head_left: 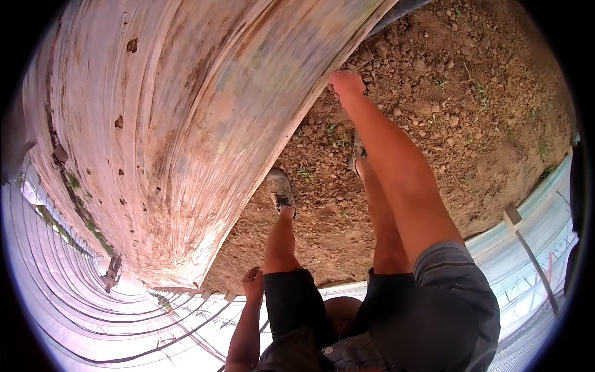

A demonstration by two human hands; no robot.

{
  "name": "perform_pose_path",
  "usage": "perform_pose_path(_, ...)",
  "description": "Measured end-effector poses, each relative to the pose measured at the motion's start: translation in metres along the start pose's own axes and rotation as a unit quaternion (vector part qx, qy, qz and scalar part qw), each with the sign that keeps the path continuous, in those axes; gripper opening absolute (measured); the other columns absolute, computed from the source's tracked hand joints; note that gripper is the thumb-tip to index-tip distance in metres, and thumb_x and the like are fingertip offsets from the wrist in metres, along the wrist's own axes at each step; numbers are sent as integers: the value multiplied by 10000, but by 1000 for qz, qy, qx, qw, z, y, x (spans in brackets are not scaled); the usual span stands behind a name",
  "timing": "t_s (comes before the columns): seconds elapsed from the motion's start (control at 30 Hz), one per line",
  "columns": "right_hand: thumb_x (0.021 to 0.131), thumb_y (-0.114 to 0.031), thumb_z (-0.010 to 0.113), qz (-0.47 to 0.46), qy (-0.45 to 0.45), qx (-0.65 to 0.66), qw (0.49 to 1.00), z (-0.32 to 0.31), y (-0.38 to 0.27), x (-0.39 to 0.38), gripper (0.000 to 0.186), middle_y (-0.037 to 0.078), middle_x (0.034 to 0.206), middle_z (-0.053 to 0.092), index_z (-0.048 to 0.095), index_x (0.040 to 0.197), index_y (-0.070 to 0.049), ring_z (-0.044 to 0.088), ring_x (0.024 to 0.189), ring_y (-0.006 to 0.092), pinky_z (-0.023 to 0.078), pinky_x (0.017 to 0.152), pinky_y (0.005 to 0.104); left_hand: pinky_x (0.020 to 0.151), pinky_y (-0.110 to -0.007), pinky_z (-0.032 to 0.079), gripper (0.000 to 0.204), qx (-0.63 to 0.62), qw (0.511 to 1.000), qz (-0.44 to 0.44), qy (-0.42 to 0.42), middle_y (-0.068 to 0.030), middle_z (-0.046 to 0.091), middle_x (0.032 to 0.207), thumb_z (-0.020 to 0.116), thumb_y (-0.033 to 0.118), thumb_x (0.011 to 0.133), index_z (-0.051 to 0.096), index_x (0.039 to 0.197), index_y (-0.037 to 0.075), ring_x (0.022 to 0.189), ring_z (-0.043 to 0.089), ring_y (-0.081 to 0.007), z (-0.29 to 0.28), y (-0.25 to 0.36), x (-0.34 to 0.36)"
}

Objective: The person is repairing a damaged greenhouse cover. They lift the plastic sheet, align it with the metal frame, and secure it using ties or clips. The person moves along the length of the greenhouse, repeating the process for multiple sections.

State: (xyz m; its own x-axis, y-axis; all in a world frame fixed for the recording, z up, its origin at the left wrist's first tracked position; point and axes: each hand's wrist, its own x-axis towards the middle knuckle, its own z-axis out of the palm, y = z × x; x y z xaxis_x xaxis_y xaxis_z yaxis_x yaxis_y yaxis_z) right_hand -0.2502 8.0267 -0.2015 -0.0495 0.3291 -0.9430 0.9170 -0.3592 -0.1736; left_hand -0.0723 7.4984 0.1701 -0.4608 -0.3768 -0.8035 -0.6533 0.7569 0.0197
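A wide, whitish plastic sheet (pixel 180 124), streaked with brown soil and pierced by several small holes, covers the ground on my left. Its long edge runs diagonally down from the upper middle. My right hand (pixel 347 82) reaches forward to this edge, with its fingers closed on the sheet's border. Low in the view and nearer my body, my left hand (pixel 253 285) hangs beside my left knee, apart from the sheet. Its fingers are curled, and whether anything is inside them is hidden.
Loose, cloddy brown soil (pixel 434 80) with small green weeds spreads to my right. My shoe (pixel 281 188) stands on it beside the sheet. A wooden-looking post (pixel 512 216) is at the right, near pale plastic walling (pixel 533 248). Curved hoops (pixel 80 322) show at lower left.
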Motion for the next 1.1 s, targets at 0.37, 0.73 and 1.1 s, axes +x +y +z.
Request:
perform_pose_path(0.37,938,-211,558,-22,-18,301,953,-25,36,-35,123,60,838,620,594,943,-94,545,635,206,470,560,441,611,-279,536,296,-88,992,-86,15,-138,692,917,593,121,876,650,1121,-35,758,672,-170,23,41,-14)
perform_pose_path(0.73,920,-56,511,-29,-191,508,839,-91,69,-174,319,89,1203,593,521,1237,-84,602,1081,260,540,843,466,750,-301,542,335,-67,957,272,-78,-100,682,1044,694,121,848,639,1168,37,882,672,-180,93,291,-23)
perform_pose_path(1.1,931,-131,561,-38,-203,463,862,-137,78,-263,333,101,1113,629,500,1249,-57,638,989,250,548,833,422,729,-437,517,238,125,899,417,-50,-142,666,953,699,182,798,673,1006,70,869,647,-357,146,326,-51)
